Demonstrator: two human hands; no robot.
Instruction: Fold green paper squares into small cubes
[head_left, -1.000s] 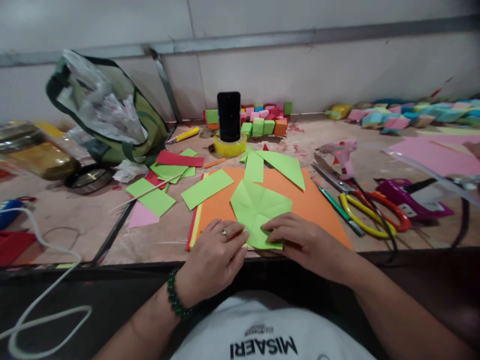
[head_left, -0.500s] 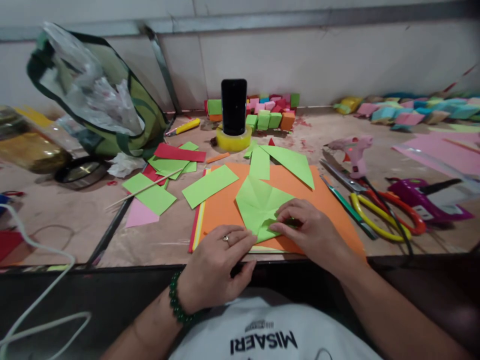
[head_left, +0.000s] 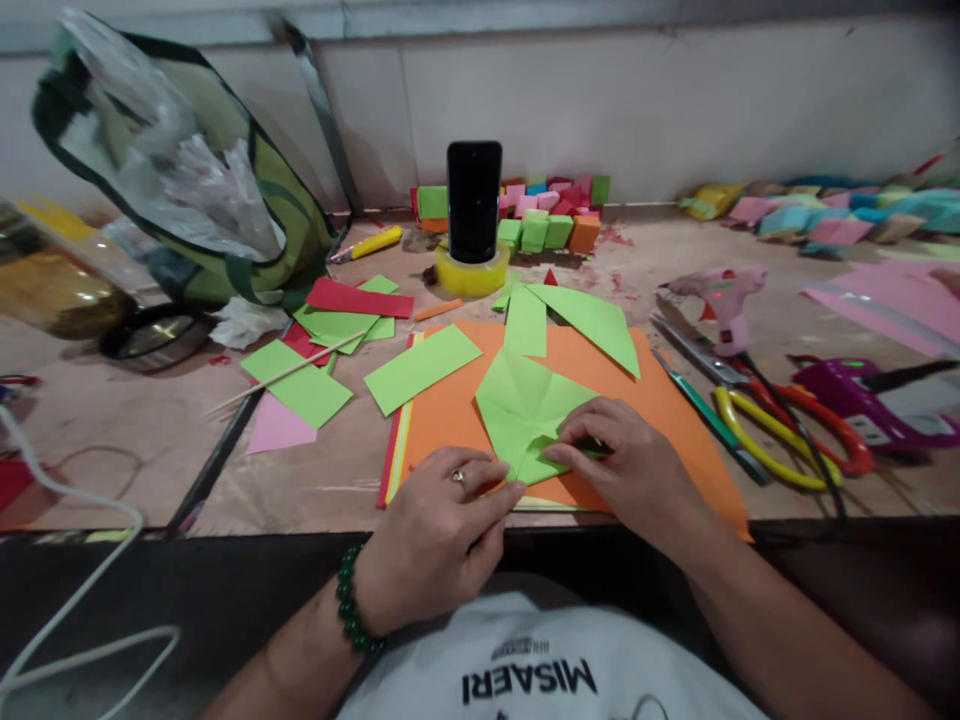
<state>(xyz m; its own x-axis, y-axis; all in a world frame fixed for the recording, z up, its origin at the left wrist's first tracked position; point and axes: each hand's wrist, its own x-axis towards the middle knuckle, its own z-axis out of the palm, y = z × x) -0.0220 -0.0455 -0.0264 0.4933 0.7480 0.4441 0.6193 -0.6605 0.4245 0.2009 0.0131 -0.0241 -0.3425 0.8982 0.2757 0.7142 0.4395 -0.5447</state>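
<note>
A creased green sheet of paper (head_left: pixel 517 395) lies on the orange paper (head_left: pixel 442 440) in front of me, its near part folded up. The fingers of my left hand (head_left: pixel 446 520) are together and bent, and their tips hold its near corner against the stack. On the right edge, my right hand (head_left: pixel 619 450) pinches the folded part between thumb and fingers. The thumb of my left hand is tucked partly below the index finger. A green paper strip (head_left: pixel 422 370) lies left of the sheet, and more green pieces (head_left: pixel 589 320) lie beyond it.
Scissors (head_left: pixel 814 475), a green cutter (head_left: pixel 705 415), a pink glue gun (head_left: pixel 727 300) and a purple tape dispenser (head_left: pixel 855 395) are on the right. A phone (head_left: pixel 474 205) stands in a yellow tape roll (head_left: pixel 472 277). Folded paper blocks (head_left: pixel 536 230) and a green bag (head_left: pixel 281 225) stand behind.
My left fingertips have shifted slightly right along the near corner, with the thumb drawn in closer. My right hand keeps its pinch. The view has tilted a little.
</note>
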